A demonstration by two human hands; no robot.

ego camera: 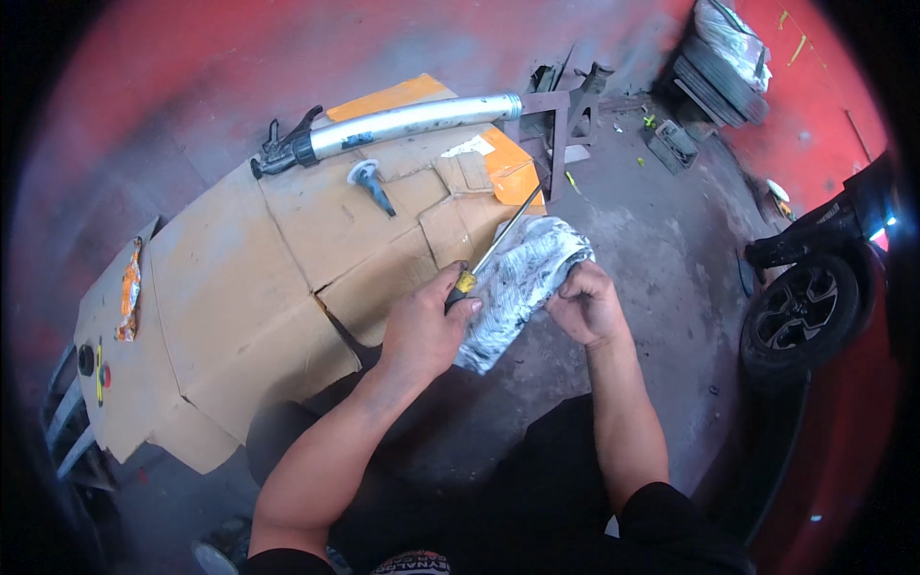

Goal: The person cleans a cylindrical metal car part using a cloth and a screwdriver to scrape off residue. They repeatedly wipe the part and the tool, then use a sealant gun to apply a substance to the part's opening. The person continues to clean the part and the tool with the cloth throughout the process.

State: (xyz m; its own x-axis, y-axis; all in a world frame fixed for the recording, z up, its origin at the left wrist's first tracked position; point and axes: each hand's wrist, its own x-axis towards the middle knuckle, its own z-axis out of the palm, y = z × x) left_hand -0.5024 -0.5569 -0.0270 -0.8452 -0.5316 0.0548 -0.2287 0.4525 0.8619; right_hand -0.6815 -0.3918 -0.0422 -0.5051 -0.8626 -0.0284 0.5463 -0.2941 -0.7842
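My left hand (pixel 424 327) grips the yellow-and-black handle of a screwdriver (pixel 465 284), its long metal shaft slanting up to the right. Beside that shaft hangs a white rag (pixel 521 287) smeared with black. My right hand (pixel 588 305) pinches the rag at its right edge; the fingertips are smudged dark. Beyond my hands, a sealant gun (pixel 417 123) with a silver barrel and black handle lies across a flattened cardboard sheet (pixel 223 287). A dark-stained conical nozzle (pixel 374 188) with a pale round flange rests on the cardboard below the barrel.
On the cardboard's left lie a crumpled orange foil wrapper (pixel 129 291), a black ring cap (pixel 86 359) and a yellow cutter (pixel 99 374). A metal stand (pixel 557 136) is behind the barrel's end. To the right is a red car's wheel (pixel 801 313); stacked tires (pixel 719 83) stand far right.
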